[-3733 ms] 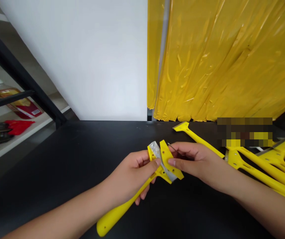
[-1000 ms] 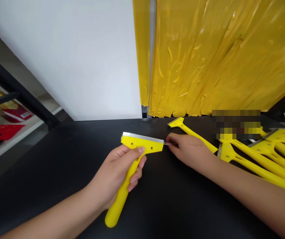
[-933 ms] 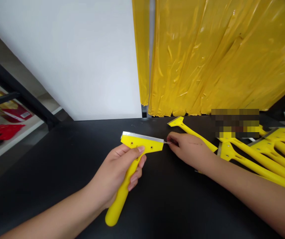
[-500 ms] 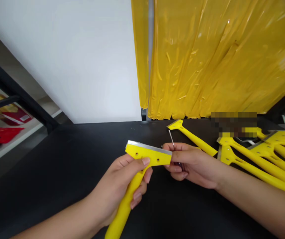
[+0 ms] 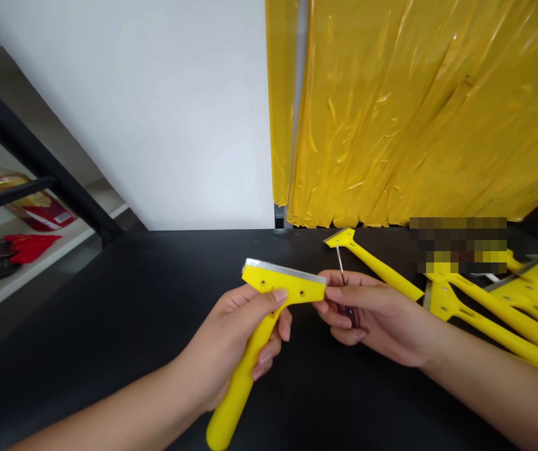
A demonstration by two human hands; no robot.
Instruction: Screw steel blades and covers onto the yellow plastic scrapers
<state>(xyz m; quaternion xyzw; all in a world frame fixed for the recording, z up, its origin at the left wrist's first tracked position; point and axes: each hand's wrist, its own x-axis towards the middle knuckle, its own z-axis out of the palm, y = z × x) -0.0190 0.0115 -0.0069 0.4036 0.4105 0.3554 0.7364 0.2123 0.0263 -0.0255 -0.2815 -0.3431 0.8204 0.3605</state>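
**A:** Left hand (image 5: 233, 332)?

**B:** Clamped round the handle of a yellow plastic scraper (image 5: 250, 376), thumb laid across the head. Steel blade (image 5: 284, 272) along the far edge, two small holes showing in the yellow. Held over the black worktop (image 5: 109, 300), slightly tilted.

**A:** Right hand (image 5: 372, 319)?

**B:** Fingers drawn together, pinched on a small screwdriver (image 5: 342, 275). Dark grip mostly buried in the fingers, thin metal shaft angled up and away. Fingertips (image 5: 329, 292) just beside the right end of the scraper head; contact unclear.

**A:** Around them?

**B:** Second yellow scraper (image 5: 372, 263) lying on the worktop just beyond the right hand. More yellow scrapers (image 5: 498, 313) overlapping in a heap at far right, partly under a pixelated block (image 5: 456, 244). Behind, a crumpled yellow plastic sheet (image 5: 391, 125) hanging beside a white wall (image 5: 156, 113). Far left, a red item (image 5: 29, 247) on a white shelf (image 5: 62, 260).
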